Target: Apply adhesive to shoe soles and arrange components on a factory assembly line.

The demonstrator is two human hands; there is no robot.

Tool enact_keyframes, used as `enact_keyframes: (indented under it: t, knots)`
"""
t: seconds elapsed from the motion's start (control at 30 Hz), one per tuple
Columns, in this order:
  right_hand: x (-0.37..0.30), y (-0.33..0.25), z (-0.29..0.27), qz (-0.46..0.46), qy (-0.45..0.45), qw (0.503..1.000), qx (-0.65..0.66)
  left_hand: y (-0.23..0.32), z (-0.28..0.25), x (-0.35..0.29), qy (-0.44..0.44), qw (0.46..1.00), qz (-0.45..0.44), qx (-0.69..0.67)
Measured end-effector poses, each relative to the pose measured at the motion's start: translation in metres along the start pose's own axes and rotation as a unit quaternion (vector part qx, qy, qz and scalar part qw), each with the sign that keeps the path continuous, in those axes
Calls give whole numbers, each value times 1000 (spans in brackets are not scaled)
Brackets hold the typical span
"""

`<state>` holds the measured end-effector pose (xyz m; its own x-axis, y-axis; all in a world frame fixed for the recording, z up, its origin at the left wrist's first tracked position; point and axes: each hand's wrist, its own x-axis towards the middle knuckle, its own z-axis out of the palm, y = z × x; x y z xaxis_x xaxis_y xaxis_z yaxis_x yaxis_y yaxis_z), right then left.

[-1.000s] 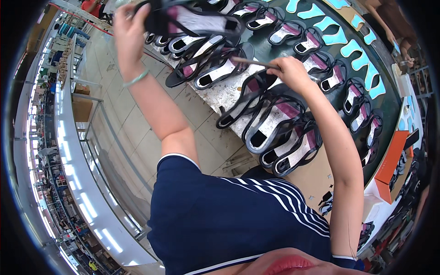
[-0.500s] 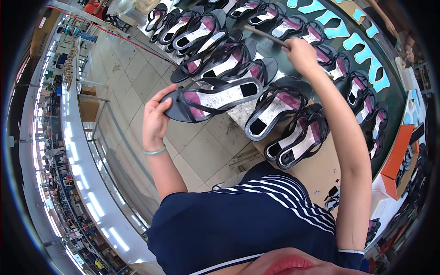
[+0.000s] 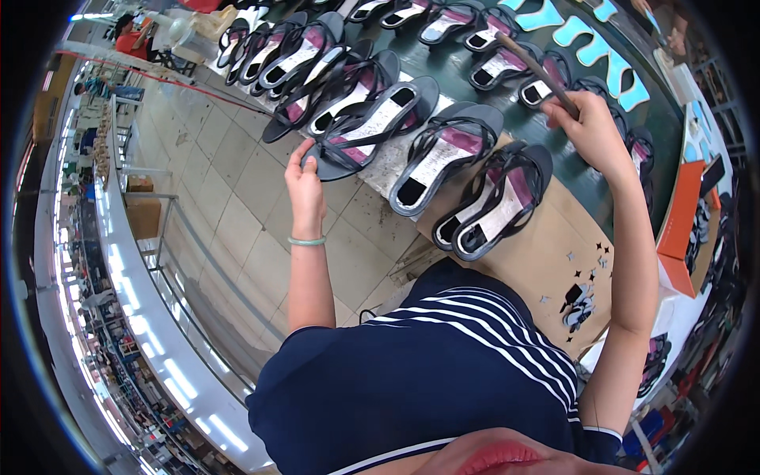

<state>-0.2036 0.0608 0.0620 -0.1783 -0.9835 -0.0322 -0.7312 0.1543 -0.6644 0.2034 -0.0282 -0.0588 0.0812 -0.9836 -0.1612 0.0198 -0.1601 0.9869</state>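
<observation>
My left hand [image 3: 305,184] grips the toe end of a black strappy sandal [image 3: 381,120], thumb on top. The sandal is tilted, its heel end up and away to the right over the row of sandals; its footbed is whitish and purple with a dark heel patch. My right hand [image 3: 587,131] is closed around a thin brown stick [image 3: 532,65], which points up and left above the sandals on the green surface; whether its tip is a brush I cannot tell. Nearest me lie another sandal [image 3: 448,150] and a pair of sandals [image 3: 500,196].
More black sandals [image 3: 305,55] crowd the bench's left edge. Light-blue cut pieces [image 3: 590,43] lie on the green surface [image 3: 570,150]. Small dark scraps [image 3: 580,305] rest on brown cardboard [image 3: 538,253]. At right stands an orange box [image 3: 682,229]. A person in red [image 3: 131,43] sits far left.
The held sandal has swung from nearly level to heel-up, closer to the other sandals. My right hand has shifted right and nearer with the stick. The whole view has shifted somewhat.
</observation>
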Motion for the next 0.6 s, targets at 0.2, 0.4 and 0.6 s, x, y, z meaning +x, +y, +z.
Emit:
enact_keyframes:
  t: [0.2,0.4,0.6]
  knots:
    - [-37,37,-6,192,-147,970,41,47,14,-5,82,872,269,401]
    - [-61,79,16,282,-143,904,289,99,144,3,-374,881,190,217]
    - [-71,98,36,266,-91,884,373,36,257,49,-572,686,126,432]
